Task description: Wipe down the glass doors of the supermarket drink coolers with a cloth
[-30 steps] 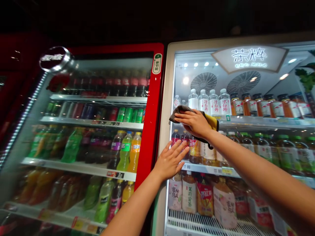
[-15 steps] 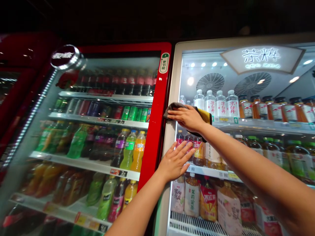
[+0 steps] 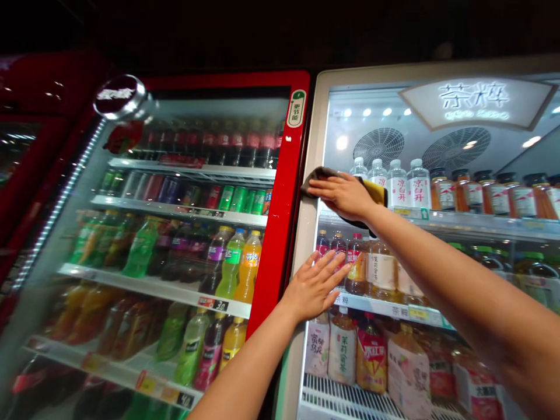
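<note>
My right hand [image 3: 347, 198] presses a grey and yellow cloth [image 3: 375, 191] against the upper left part of the pale-framed drinks fridge door [image 3: 310, 228]. Its fingers lie stretched over the cloth, near the frame's outer edge. Lower down, my left hand [image 3: 312, 287] rests on the same door with fingers spread and nothing in it. That palm is by the door frame, and the fingertips reach over the glass. Behind the glass, bottles with white labels [image 3: 397, 185] stand on a shelf just right of the cloth.
To the left stands a red-framed fridge [image 3: 280, 221] with shelves of bottles and cans, a narrow dark gap between the two. A round sign [image 3: 119, 98] sticks out at its upper left. A lit fan-shaped sign [image 3: 479, 102] sits atop the right door.
My right hand and the cloth have slid a little upward along the door frame. The left hand stays in place on the door. The view has shifted slightly.
</note>
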Motion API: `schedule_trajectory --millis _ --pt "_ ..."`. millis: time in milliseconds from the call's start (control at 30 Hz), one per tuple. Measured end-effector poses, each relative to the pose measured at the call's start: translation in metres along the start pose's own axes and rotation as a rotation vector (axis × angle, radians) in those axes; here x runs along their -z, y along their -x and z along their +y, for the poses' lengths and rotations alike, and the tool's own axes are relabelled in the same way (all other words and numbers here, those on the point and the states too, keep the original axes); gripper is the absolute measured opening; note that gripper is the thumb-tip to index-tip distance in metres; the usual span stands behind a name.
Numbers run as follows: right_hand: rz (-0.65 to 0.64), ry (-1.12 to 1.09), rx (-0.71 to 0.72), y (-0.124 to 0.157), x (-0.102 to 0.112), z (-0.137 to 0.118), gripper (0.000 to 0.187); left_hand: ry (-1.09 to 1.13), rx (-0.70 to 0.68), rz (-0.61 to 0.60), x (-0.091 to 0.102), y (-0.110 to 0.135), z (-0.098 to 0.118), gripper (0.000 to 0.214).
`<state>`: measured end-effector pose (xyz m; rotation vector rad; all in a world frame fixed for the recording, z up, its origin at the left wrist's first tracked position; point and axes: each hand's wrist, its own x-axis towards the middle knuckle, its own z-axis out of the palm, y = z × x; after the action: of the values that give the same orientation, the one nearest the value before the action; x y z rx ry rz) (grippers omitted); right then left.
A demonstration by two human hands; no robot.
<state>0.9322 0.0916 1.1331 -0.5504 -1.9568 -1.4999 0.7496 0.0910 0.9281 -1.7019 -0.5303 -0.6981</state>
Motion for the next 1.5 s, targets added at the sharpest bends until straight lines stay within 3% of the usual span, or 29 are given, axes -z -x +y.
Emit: schedule_trajectory --millis 67,133,233,300,333,400,500,567,733,800,900,967,1000,1067,1133,1233,1300,1400,1500 --pt "0.081 0.045 -0.197 -0.006 -0.003 0.001 0.044 -0.012 -0.013 0.004 -0.001 0.001 0.000 0.061" --pt "0.097 0.046 -0.235 -0.007 -0.007 -0.012 0.045 -0.016 -0.027 0.021 -0.003 0.002 -0.001 0.061" --pt "-0.003 -0.030 0.029 0.000 -0.010 -0.037 0.044 -0.021 -0.043 0.054 -0.005 0.004 -0.002 0.061" --pt "-0.061 -0.078 0.219 0.008 -0.008 -0.038 0.044 -0.025 -0.043 0.062 -0.005 0.004 -0.003 0.061" --pt "-0.061 -0.084 0.242 0.012 -0.005 -0.032 0.044 -0.028 -0.040 0.061 -0.004 0.004 -0.003 0.061" --pt "0.004 -0.053 0.104 0.020 0.001 -0.012 0.045 -0.032 -0.036 0.060 -0.002 0.003 -0.004 0.061" --pt "0.182 0.045 -0.320 0.030 0.004 0.012 0.047 -0.035 -0.036 0.058 0.000 0.002 -0.004 0.062" --pt "0.206 0.072 -0.387 0.038 0.004 0.010 0.046 -0.030 -0.035 0.053 0.000 0.002 -0.004 0.061" --pt "-0.033 -0.034 0.112 0.061 0.009 -0.013 0.048 -0.017 -0.038 0.049 0.000 0.000 -0.004 0.060" --pt "-0.060 -0.037 0.142 0.071 0.016 -0.003 0.049 -0.017 -0.033 0.049 0.000 0.000 -0.005 0.061" --pt "0.053 0.052 -0.178 0.085 0.022 0.020 0.048 -0.009 -0.028 0.045 0.000 0.000 -0.005 0.062" --pt "0.152 0.124 -0.423 0.092 0.020 0.020 0.049 0.001 -0.024 0.034 0.000 -0.001 -0.005 0.063" --pt "0.170 0.145 -0.472 0.095 0.018 0.014 0.049 0.005 -0.022 0.025 0.000 -0.001 -0.005 0.064" --pt "0.124 0.147 -0.394 0.098 0.014 -0.006 0.049 0.013 -0.021 0.014 0.000 -0.002 -0.006 0.065" --pt "0.026 0.113 -0.203 0.100 0.012 -0.025 0.049 0.022 -0.024 0.016 0.000 -0.002 -0.007 0.067" --pt "-0.048 0.073 -0.077 0.104 0.017 -0.024 0.049 0.032 -0.034 0.036 -0.001 -0.002 -0.009 0.069" --pt "0.001 0.081 -0.199 0.111 0.023 -0.005 0.049 0.037 -0.037 0.052 -0.002 -0.002 -0.010 0.069" --pt "0.175 0.126 -0.527 0.125 0.025 0.016 0.050 0.043 -0.034 0.067 -0.001 -0.002 -0.009 0.068" --pt "0.264 0.149 -0.685 0.135 0.016 -0.003 0.054 0.048 -0.025 0.062 -0.001 -0.003 -0.008 0.070"
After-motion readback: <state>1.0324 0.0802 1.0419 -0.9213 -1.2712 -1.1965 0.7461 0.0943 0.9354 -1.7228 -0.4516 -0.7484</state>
